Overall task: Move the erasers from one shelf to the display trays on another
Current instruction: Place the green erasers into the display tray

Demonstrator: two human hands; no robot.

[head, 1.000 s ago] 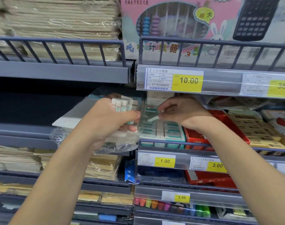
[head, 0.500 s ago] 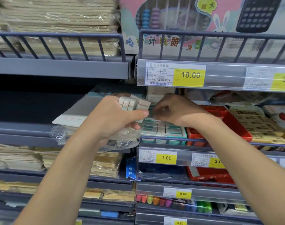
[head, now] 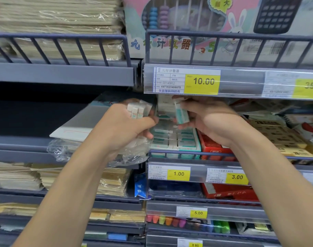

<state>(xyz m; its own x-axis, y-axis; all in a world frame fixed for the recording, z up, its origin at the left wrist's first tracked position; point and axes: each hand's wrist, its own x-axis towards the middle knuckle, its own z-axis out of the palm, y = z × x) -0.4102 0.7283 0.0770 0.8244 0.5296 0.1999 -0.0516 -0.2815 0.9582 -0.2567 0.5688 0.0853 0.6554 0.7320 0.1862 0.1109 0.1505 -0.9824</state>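
Two bare forearms reach up from the bottom edge. At ten o'clock of centre, the left hand (head: 129,127) curls round a bundle of erasers (head: 137,110) in crinkled clear plastic wrap (head: 134,155), their ends poking up above the fingers. At two o'clock of centre, the right hand (head: 209,120) pinches a single eraser (head: 181,114) between fingers and thumb. Beyond and between both hands, at six o'clock of the single eraser, sits the display tray (head: 175,142), packed with rows of erasers. Farther up, at twelve o'clock, hangs a yellow 10.00 price tag (head: 203,82).

The right hand (head: 208,120) is motion-blurred; the teal-and-white eraser tray (head: 175,139) is partly hidden behind both hands.
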